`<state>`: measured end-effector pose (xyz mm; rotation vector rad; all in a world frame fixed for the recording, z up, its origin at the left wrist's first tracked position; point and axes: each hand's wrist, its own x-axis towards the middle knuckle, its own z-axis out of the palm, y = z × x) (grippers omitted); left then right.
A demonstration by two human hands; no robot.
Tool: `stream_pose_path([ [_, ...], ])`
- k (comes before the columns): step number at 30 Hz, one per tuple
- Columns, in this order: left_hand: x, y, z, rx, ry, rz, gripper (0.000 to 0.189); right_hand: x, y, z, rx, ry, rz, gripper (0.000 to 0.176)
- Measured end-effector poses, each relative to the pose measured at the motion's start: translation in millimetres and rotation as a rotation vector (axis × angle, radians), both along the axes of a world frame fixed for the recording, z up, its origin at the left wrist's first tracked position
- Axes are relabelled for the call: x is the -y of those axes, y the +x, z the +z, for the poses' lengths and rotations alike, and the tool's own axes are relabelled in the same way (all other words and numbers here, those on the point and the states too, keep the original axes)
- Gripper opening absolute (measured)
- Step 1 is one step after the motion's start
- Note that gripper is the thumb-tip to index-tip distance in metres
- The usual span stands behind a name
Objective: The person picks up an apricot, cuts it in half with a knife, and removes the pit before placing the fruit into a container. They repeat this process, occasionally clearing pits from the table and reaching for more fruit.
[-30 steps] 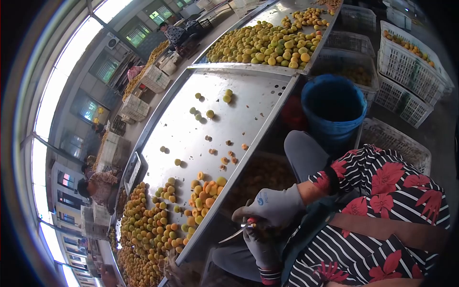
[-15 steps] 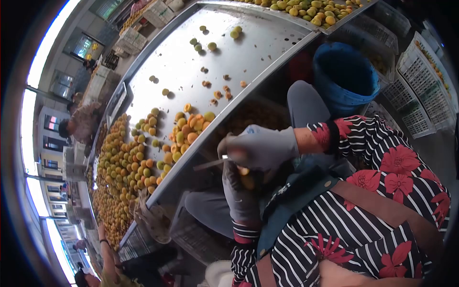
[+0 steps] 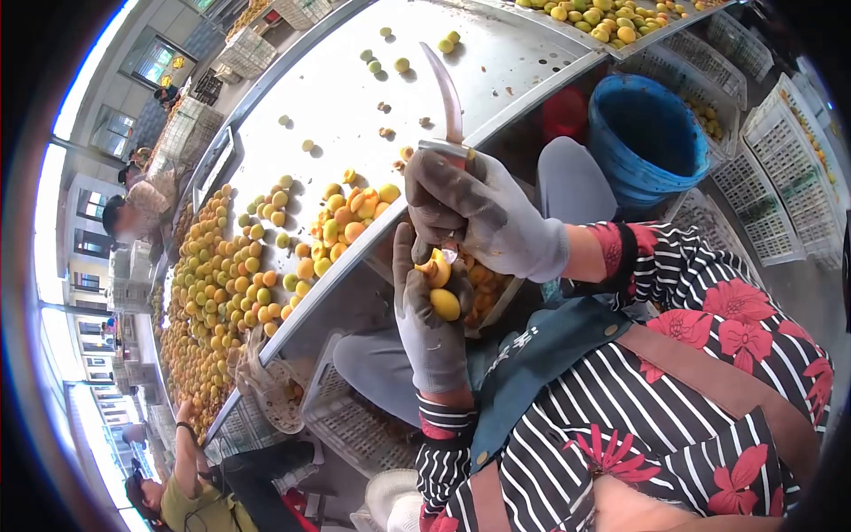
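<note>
In my right hand, gloved in grey, is a knife with a curved blade that points up over the metal table. My left hand, also gloved, is closed around a cut apricot and a whole yellow apricot. The fingertips of my right hand touch or nearly touch the cut apricot. Behind and below my hands, a crate of halved apricots is partly hidden by them.
The metal table bears a large heap of apricots and a small pile of cut ones. A blue bucket and white crates stand to the right. A co-worker sits at lower left; others are farther off.
The knife has swung from pointing left, low by the table edge, to pointing up. My right hand has risen slightly, and the apricots in my left hand now show clearly.
</note>
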<state>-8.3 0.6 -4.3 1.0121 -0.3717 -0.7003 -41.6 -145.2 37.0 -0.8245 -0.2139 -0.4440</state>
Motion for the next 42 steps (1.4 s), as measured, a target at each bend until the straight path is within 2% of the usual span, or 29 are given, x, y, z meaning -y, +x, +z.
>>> stream_pose_path([
  [2, 2, -3, 1, -0.012, -0.02, 0.0, 0.05, -3, 2, -3, 0.008, 0.12, -0.019, 0.022],
  [3, 3, -4, 1, -0.009, 0.002, 0.025, 0.049, -6, 0, 4, -0.044, 0.021, -0.088, 0.038],
  [4, 4, -5, 1, -0.004, 0.024, 0.05, 0.048, -8, 1, 4, -0.041, 0.021, -0.088, 0.038],
  [5, 5, -5, 2, -0.001, 0.023, 0.049, 0.048, -10, 3, 2, -0.042, 0.027, -0.131, 0.037],
  [7, 7, -6, 2, 0.214, 0.184, 0.15, 0.044, -11, 5, -5, -0.042, 0.031, -0.175, 0.036],
  [11, 10, -13, 4, 0.096, 0.129, 0.173, 0.04, -15, 5, -16, -0.007, 0.008, -0.254, 0.024],
  [13, 12, -10, -1, 0.348, 0.198, 0.182, 0.039, -17, 3, -17, -0.026, -0.018, -0.295, 0.022],
  [14, 12, -12, 1, 0.351, 0.198, 0.182, 0.039, -17, 1, -15, -0.031, -0.054, -0.301, 0.023],
  [16, 13, -18, 8, 0.068, 0.067, 0.158, 0.039, -17, 2, -15, -0.034, -0.092, -0.31, 0.024],
  [17, 15, -19, 6, 0.07, 0.067, 0.157, 0.039, -18, 6, -19, -0.009, -0.097, -0.305, 0.025],
  [19, 19, -18, 2, 0.436, 0.198, 0.265, 0.04, -18, 8, -23, 0.017, -0.101, -0.3, 0.026],
  [20, 19, -16, 0, 0.438, 0.198, 0.267, 0.04, -18, 9, -24, 0.024, -0.127, -0.33, 0.026],
  [22, 18, -13, -5, 0.282, 0.083, 0.216, 0.04, -18, 11, -28, 0.03, -0.153, -0.358, 0.026],
  [25, 18, -10, -12, 0.357, 0.128, 0.243, 0.042, -15, 17, -31, -0.008, -0.055, -0.313, 0.024],
  [27, 23, -13, -15, 0.448, 0.186, 0.288, 0.042, -20, 17, -34, 0.146, -0.274, -0.482, 0.023],
  [28, 25, -14, -17, 0.539, 0.244, 0.333, 0.042, -22, 16, -35, 0.147, -0.274, -0.48, 0.023],
  [29, 20, -5, -31, 0.39, 0.209, 0.297, 0.041, -24, 14, -32, 0.132, -0.273, -0.512, 0.023],
  [30, 20, -6, -30, 0.389, 0.212, 0.298, 0.041, -26, 11, -30, 0.115, -0.271, -0.544, 0.023],
  [31, 20, -8, -28, 0.341, 0.172, 0.292, 0.04, -19, 7, -29, 0.046, -0.158, -0.363, 0.023],
  [34, 20, -15, -7, 0.248, 0.158, 0.279, 0.035, -17, 8, -31, 0.031, -0.196, -0.305, 0.024],
  [36, 19, -17, -3, 0.196, 0.188, 0.27, 0.033, -15, 6, -18, 0.032, -0.185, -0.363, 0.023],
  [38, 14, -12, -8, 0.097, 0.125, 0.149, 0.033, 6, 7, -3, -0.052, -0.014, -0.044, 0.025],
  [39, 14, -12, -11, 0.076, 0.107, 0.17, 0.03, 9, 5, 11, -0.05, -0.058, -0.103, 0.031],
  [42, 11, -15, -11, 0.107, 0.165, 0.16, 0.029, 15, 7, 21, -0.081, -0.001, -0.093, 0.045],
])
